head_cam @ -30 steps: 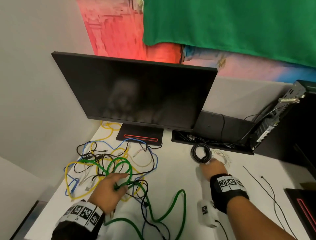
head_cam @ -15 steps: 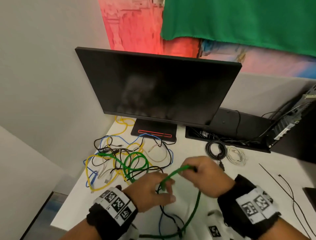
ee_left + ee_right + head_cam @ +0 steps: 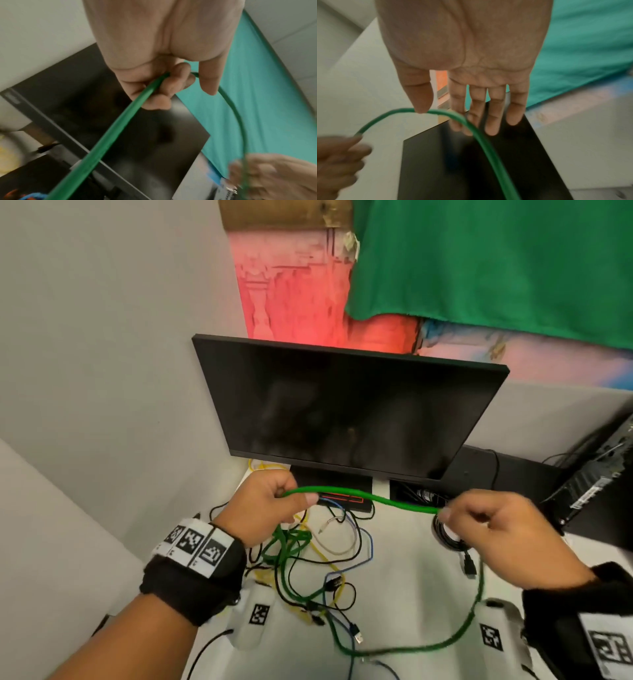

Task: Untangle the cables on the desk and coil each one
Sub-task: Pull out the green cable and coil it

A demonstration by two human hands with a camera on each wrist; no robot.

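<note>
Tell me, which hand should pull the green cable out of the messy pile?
Probably the left hand. It grips the green cable on the side running down into the tangle just below it. The right hand pinches the side that already hangs free.

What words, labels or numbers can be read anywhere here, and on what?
None can be read.
Wristbands: black-and-white square code markers, no letters.
White wrist units: the same kind of code marker.
Monitor: dark screen, no legible brand.
Computer case: a pale label, too blurred to read.
</note>
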